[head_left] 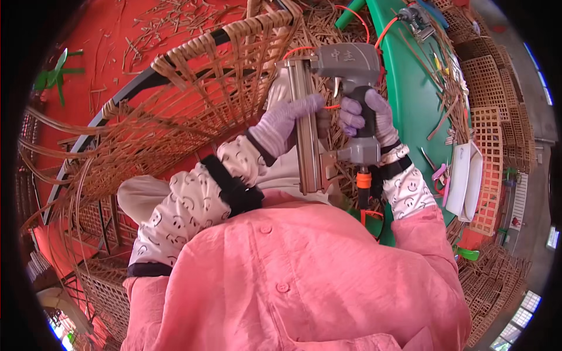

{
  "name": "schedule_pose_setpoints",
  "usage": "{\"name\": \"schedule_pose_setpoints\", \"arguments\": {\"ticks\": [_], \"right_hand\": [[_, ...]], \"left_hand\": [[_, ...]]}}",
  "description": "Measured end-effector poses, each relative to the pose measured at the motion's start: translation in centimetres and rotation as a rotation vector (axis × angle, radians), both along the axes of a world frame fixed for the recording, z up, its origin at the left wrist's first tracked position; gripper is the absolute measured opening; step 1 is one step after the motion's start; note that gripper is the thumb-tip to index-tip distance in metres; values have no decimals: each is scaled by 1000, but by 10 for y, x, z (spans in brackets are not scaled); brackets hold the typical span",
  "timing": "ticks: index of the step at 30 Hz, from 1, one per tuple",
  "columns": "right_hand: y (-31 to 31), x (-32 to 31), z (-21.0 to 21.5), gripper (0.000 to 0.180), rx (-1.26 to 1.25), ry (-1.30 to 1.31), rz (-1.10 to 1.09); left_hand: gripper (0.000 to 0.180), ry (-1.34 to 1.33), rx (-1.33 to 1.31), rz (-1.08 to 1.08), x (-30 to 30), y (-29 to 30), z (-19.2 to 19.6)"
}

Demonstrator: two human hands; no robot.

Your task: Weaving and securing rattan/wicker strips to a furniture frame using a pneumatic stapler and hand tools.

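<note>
My right hand (370, 114), in a lilac glove, grips the dark handle of a grey pneumatic nail gun (345, 64). The gun's long brass magazine (305, 128) runs down toward my chest. My left hand (287, 120), also in a lilac glove, holds the side of that magazine near its middle. An orange air hose (364, 181) joins the base of the handle. The gun's nose sits against the rim of a half-woven rattan basket frame (193, 76) that tilts over my lap. Loose weaving strands (76, 169) trail from it at the left.
A green table (410, 93) at the right carries rattan offcuts, a second nail gun (417, 17), a white tray (465, 178) and small pink tools. Stacks of woven lattice panels (494, 99) line the right side. Cut strips litter the red floor (105, 41).
</note>
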State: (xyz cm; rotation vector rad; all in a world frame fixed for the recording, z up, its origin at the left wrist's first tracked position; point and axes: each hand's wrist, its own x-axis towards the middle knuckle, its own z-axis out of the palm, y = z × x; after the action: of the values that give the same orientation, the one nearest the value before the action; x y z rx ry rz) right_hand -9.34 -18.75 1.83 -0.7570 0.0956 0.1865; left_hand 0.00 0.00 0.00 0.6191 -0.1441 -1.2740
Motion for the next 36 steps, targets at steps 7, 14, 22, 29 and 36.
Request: {"name": "schedule_pose_setpoints", "arguments": {"ticks": [7,14,22,29,36], "right_hand": [[-12,3,-21,38,-279,430,-104],[0,-46,24,57,-885,574,-280],[40,-94,21,58,123,628,126],[79,-91,10,44,-446,628,17],[80,-94,3,46,-610,677,75]], "left_hand": [[20,37,143,99,-6,-23,-5],[26,-1,375,191,-8,-19,7],[39,-13,340,216,-8,-25,9],[26,-196,432,235,-38,-26,3],[22,-127,351,226,-49,-21,-3]]}}
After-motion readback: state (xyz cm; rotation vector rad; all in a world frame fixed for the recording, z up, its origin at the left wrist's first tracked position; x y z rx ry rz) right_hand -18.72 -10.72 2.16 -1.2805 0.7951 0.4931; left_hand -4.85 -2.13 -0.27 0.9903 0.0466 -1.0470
